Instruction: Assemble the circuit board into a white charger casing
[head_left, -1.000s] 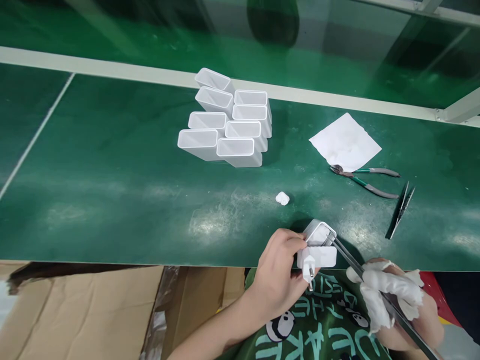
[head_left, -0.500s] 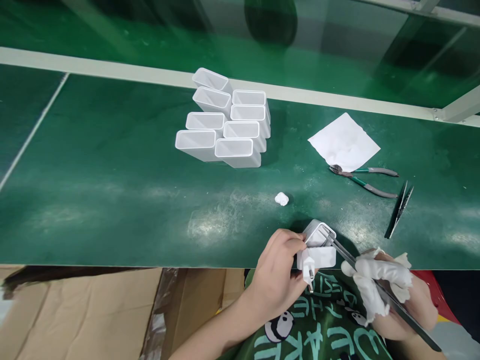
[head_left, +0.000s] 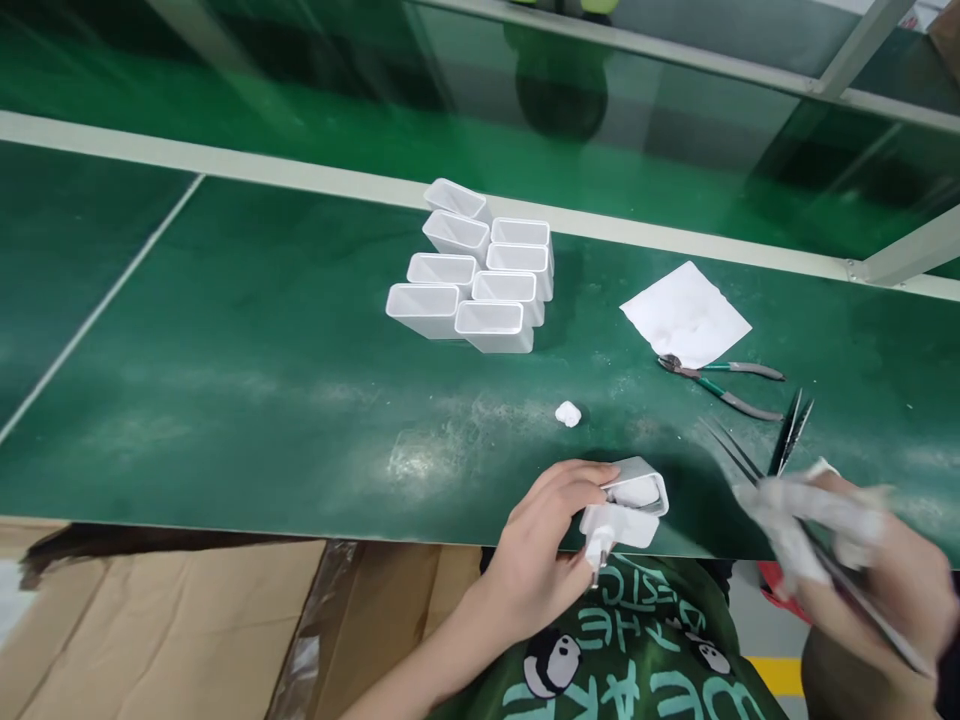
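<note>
At the bench's near edge, my left hand (head_left: 551, 525) is closed around a white plastic housing (head_left: 639, 482) with its open end showing, and a white end piece with a two-pin plug (head_left: 602, 545). White material fills part of the housing's opening; its kind I cannot make out. My right hand (head_left: 847, 540), blurred and with white coverings on its fingers, grips long tweezers (head_left: 739, 455). Their tips are apart and clear of the housing. Beyond my left hand lies a small crumpled white lump (head_left: 568, 414).
Several open white housings (head_left: 491, 318) stand in two rows towards the back rail (head_left: 300, 180). To the right are a white paper sheet (head_left: 686, 310), cutting pliers (head_left: 720, 385) and a second pair of tweezers (head_left: 791, 435). Cardboard boxes (head_left: 172, 620) sit below the bench edge.
My right hand has drawn the tweezers out of the housing and moved right. My left hand keeps hold of the housing and plug piece. The camera view has shifted slightly.
</note>
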